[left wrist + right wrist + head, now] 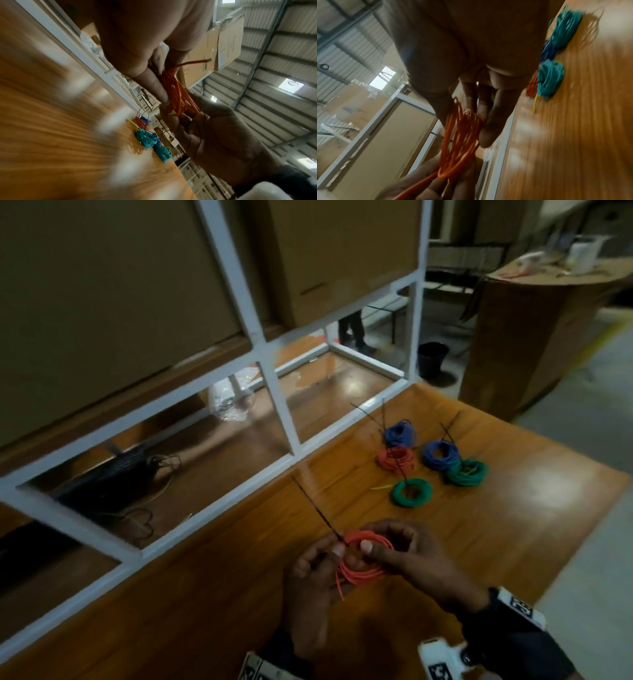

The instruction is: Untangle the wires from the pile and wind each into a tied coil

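Gripping the orange coil (364, 559) low in the frame, both hands, left (313, 583) and right (414, 559), cinch its black tie (318, 513); five tied coils (433, 462) lie upper right on the table (513, 542).

Orange wire coil (364, 559) held above tabletop (513, 525), black tie (318, 511) sticking out. Five tied coils (424, 463) clustered beyond: two blue, two green, one red.

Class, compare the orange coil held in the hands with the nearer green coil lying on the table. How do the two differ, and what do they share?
The orange coil is held off the table by the left hand and right hand; the green coil lies flat on the table, untouched. The orange coil's loops are looser, with a free end hanging down; the green coil looks tight and neat. They differ in colour. Both are round wire coils with a black tie.
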A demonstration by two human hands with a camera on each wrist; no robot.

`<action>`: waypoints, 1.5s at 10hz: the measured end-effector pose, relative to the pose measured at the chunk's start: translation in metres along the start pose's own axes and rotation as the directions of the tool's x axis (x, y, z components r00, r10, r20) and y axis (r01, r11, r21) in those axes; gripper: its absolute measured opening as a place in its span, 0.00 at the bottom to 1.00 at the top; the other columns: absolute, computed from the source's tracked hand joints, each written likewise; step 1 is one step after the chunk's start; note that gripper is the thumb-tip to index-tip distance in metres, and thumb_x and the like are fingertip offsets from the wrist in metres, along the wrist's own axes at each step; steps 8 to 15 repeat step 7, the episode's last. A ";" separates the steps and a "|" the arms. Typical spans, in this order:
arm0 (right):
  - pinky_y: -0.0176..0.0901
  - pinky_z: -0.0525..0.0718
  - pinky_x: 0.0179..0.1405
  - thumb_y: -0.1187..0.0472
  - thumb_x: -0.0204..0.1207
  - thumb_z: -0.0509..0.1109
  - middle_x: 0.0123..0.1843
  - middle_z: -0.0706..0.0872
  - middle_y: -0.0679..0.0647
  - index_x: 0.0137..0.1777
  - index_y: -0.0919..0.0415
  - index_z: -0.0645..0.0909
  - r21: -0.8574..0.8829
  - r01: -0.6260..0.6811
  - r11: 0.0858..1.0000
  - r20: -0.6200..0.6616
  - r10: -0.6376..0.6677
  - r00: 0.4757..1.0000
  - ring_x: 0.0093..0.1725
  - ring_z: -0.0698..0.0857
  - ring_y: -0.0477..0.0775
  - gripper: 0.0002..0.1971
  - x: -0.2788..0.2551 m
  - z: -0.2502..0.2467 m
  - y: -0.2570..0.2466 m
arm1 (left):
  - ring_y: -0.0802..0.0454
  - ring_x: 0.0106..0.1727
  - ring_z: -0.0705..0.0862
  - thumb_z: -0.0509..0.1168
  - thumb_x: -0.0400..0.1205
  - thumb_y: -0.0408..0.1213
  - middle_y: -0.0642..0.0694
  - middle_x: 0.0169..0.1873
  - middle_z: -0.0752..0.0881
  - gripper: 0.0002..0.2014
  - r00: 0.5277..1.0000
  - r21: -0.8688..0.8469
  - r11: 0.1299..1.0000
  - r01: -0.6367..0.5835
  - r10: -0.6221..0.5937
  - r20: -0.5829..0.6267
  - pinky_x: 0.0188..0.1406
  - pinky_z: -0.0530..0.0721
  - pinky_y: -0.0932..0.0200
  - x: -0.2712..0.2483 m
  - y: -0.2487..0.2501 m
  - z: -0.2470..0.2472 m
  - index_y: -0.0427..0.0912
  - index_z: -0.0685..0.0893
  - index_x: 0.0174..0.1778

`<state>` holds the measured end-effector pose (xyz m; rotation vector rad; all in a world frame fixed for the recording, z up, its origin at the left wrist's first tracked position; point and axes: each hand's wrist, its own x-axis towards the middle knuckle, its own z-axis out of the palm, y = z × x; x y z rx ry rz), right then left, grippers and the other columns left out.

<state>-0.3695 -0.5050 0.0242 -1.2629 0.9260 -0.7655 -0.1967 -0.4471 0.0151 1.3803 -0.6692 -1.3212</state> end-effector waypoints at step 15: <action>0.46 0.81 0.54 0.42 0.80 0.74 0.64 0.87 0.57 0.72 0.58 0.82 -0.525 -0.176 0.833 -0.542 -0.167 0.824 0.58 0.85 0.55 0.27 0.031 -0.151 0.075 | 0.50 0.56 0.87 0.70 0.82 0.44 0.50 0.57 0.86 0.17 0.967 0.304 0.926 0.226 -0.175 -0.188 0.49 0.87 0.53 -0.007 -0.050 0.008 0.54 0.81 0.68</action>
